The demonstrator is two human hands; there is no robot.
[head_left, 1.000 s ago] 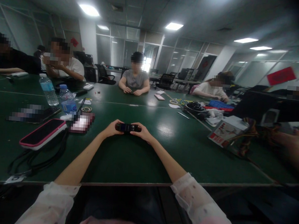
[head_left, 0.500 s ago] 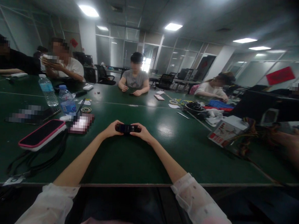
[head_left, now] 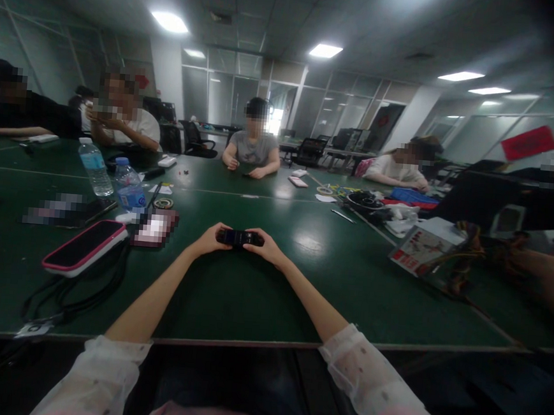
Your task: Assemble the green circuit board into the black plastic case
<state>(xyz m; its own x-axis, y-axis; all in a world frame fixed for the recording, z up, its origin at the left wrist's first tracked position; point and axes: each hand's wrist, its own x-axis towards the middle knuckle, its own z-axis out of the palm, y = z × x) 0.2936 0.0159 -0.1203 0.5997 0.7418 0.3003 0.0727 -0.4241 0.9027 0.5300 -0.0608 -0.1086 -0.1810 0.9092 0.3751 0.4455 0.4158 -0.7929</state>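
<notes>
A small black device (head_left: 240, 238) with faint lit marks on its dark face is held between both hands, above the green table (head_left: 250, 301). My left hand (head_left: 212, 238) grips its left end, thumb along the near edge. On its right end my right hand (head_left: 264, 245) is closed in the same way. Its exact kind is too dark to make out. To the left of my left hand lies a phone with a blurred bright screen (head_left: 155, 228), and nearby a phone in a pink-rimmed case (head_left: 86, 248) with black cords around it.
Two water bottles, one clear (head_left: 96, 169) and one with a blue cap (head_left: 130, 186), stand at left. A metal box with bundled wires (head_left: 420, 247) sits at right, near another person's hand (head_left: 548, 264). Several people sit around the table. A pen (head_left: 342, 216) lies ahead.
The whole view has shifted slightly to the right. Both hands keep hold of the black device. At the left edge, more of another person's hand and arm shows.
</notes>
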